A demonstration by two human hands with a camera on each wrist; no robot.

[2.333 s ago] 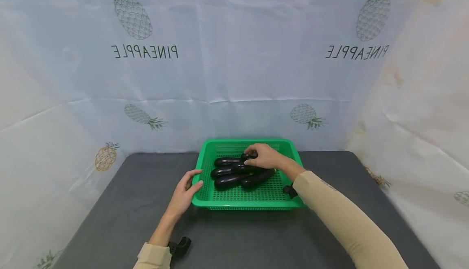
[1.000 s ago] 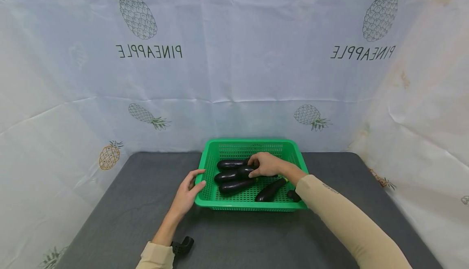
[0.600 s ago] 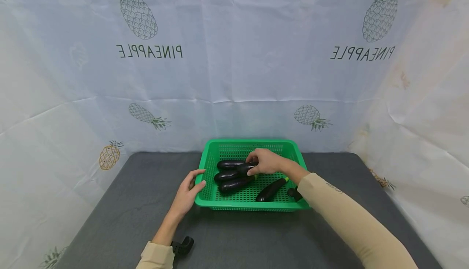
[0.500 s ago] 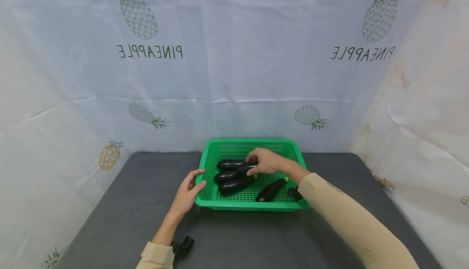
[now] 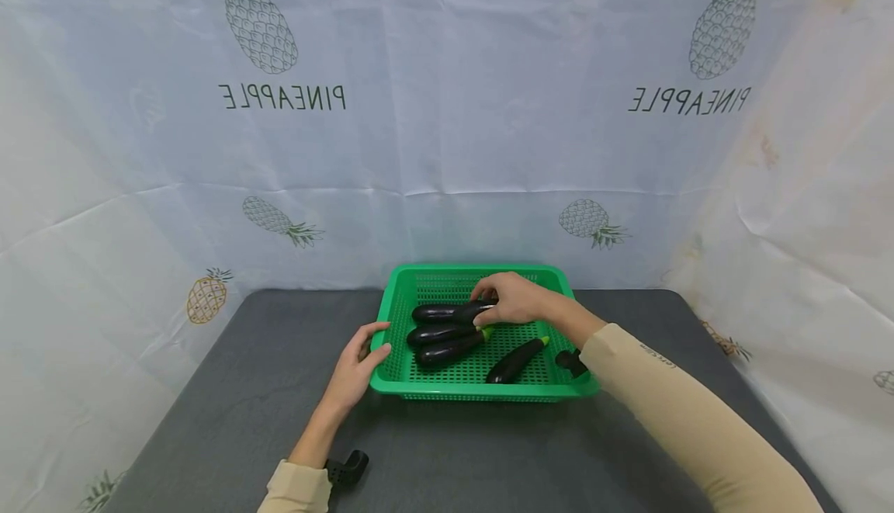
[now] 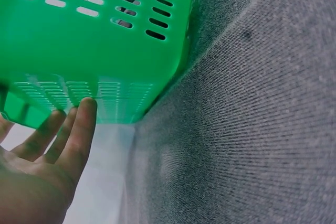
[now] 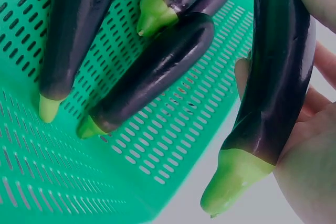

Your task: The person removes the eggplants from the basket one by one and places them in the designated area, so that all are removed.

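Note:
Near the back middle of the green basket (image 5: 482,391) in the head view, my right hand (image 5: 517,299) grips a dark purple eggplant (image 5: 475,311). The right wrist view shows this eggplant (image 7: 278,72) between thumb and fingers, raised above the basket floor, its green stem end pointing down. At the basket's left rim, my left hand (image 5: 352,365) touches with thumb and fingertips; in the left wrist view its straight fingers (image 6: 81,135) rest against the outer wall. Two eggplants (image 5: 447,351) (image 5: 436,334) lie side by side at left, another (image 5: 431,313) behind them, and one (image 5: 515,362) apart at front right.
The basket stands at the back of a dark grey table (image 5: 461,459). Behind it hangs a pale cloth (image 5: 475,140) printed with pineapples, which also runs along both sides. Black wrist cameras (image 5: 347,469) are strapped to both wrists.
One eggplant has come to lie apart at the basket's front right. Over the last half second my right hand has raised the held eggplant slightly, away from the front ones. My left hand stays put.

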